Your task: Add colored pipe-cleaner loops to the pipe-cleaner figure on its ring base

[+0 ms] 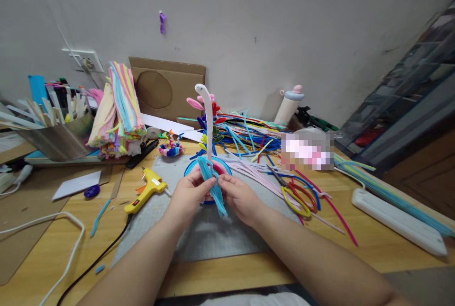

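A flat light-blue piece of fuzzy stems (212,185) is pinched between my hands, slanting down to the right. My left hand (194,187) grips its left side with thumb and fingers. On its right edge, my right hand (236,192) pinches with thumb and forefinger. Behind and below the piece lies a round blue and pink item (224,166), partly covered by my hands. A white fuzzy stem with a curved top and small dark eye (209,116) rises upright just behind my hands. Coloured petal shapes (217,120) stand beyond it.
A yellow glue gun (151,190) lies left on the grey mat (234,239). Yellow and orange scissors (295,197) and loose pink stems (252,171) lie right. A power strip (398,220) is far right; bundled stems (124,102) and a metal holder (64,138) stand left.
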Action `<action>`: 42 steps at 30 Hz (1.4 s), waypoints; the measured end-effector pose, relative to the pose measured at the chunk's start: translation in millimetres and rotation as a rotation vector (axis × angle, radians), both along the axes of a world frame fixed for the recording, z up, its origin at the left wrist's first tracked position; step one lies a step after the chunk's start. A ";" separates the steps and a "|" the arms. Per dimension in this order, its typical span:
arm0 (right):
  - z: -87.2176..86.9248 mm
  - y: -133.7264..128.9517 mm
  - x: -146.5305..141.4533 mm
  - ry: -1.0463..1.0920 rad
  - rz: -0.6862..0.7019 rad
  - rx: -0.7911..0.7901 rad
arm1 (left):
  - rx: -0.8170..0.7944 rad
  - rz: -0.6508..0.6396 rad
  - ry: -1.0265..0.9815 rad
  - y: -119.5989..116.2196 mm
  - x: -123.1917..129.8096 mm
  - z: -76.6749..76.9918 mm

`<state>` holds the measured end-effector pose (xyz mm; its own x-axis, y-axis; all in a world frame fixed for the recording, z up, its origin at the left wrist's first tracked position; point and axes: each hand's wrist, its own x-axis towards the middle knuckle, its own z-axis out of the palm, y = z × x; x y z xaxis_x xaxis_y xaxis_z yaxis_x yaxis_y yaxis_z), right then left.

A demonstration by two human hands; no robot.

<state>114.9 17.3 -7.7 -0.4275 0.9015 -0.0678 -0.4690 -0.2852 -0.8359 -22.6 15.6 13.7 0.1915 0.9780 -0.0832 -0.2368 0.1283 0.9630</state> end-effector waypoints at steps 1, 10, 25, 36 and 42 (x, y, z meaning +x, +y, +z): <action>-0.2 -0.3 -0.1 -0.005 0.011 -0.001 | -0.005 -0.002 0.010 -0.2 0.2 -0.1; -1.2 0.2 1.3 0.018 0.039 0.051 | -0.015 0.041 -0.036 0.6 -1.0 -1.2; 4.6 1.1 6.8 0.016 0.132 -0.040 | -0.140 -0.050 -0.215 -1.9 -0.7 10.2; -2.7 1.8 4.7 -0.042 0.013 -0.002 | -0.070 0.067 -0.090 0.9 -1.1 6.1; 1.4 3.0 7.0 0.043 0.079 -0.038 | -0.106 0.072 -0.110 1.0 -0.9 6.2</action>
